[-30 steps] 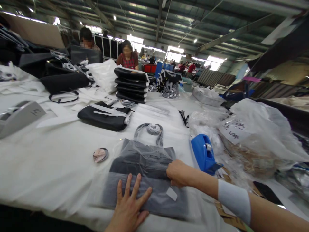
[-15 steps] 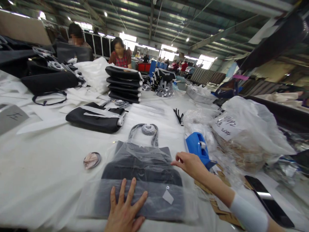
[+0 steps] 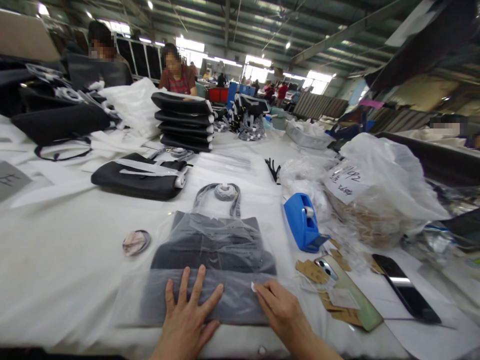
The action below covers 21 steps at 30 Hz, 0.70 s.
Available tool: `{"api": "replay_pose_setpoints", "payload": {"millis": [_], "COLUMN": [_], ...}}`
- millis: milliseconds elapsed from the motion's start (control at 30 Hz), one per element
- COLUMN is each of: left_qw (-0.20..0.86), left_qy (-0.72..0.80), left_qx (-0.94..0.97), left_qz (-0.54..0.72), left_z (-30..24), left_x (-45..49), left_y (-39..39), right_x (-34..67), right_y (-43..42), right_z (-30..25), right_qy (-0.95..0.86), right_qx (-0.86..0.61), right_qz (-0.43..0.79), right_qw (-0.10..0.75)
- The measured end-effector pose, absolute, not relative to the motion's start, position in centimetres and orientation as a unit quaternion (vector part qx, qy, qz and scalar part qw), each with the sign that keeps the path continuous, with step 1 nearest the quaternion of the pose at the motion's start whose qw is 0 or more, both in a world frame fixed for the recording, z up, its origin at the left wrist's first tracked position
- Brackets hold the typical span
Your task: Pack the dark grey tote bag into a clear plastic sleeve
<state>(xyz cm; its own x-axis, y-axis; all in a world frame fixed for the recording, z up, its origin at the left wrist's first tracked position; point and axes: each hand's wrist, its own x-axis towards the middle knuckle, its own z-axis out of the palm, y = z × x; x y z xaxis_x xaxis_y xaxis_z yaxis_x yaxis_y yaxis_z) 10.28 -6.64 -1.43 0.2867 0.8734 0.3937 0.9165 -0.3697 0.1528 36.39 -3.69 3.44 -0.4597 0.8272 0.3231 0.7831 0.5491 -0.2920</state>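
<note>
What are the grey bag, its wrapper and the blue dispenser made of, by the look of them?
The wrapper looks like thin clear plastic film: glossy, with wrinkles and glare. The grey bag is probably soft matte fabric; it lies flat without shine, though the film blurs its texture. The blue dispenser looks like hard moulded plastic, smooth with a slight sheen.

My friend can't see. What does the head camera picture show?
The left hand and right hand rest on a plastic-wrapped grey bag on a white table. A blue tape dispenser sits to its right; black bags are stacked behind.
</note>
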Motion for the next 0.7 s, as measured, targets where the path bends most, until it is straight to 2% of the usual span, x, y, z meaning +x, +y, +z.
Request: {"api": "replay_pose_setpoints", "payload": {"millis": [133,300,433,567,700], "left_qw": [0.048,0.044,0.052,0.065,0.060], "left_qy": [-0.565,-0.583,-0.580,-0.583,-0.594], "left_qx": [-0.798,-0.787,-0.791,-0.791,-0.786], "left_qz": [-0.205,-0.195,-0.190,-0.171,-0.160], "left_z": [-1.2,-1.1,-1.1,-0.6,-0.1], "left_x": [10.5,10.9,11.0,11.3,11.6], "left_y": [-6.8,-7.1,-7.1,-7.2,-7.4], "right_x": [36.9,36.2,35.7,35.6,37.9], "right_y": [-4.0,-3.7,-3.1,-3.6,-6.7], "right_z": [3.4,4.6,5.4,6.5,6.8], "right_qy": [-0.804,-0.625,-0.523,-0.536,-0.623], "right_qx": [-0.492,-0.588,-0.626,-0.621,-0.591], "right_qz": [0.188,0.437,0.517,0.535,0.509], "right_qw": [0.277,0.270,0.258,0.200,0.058]}}
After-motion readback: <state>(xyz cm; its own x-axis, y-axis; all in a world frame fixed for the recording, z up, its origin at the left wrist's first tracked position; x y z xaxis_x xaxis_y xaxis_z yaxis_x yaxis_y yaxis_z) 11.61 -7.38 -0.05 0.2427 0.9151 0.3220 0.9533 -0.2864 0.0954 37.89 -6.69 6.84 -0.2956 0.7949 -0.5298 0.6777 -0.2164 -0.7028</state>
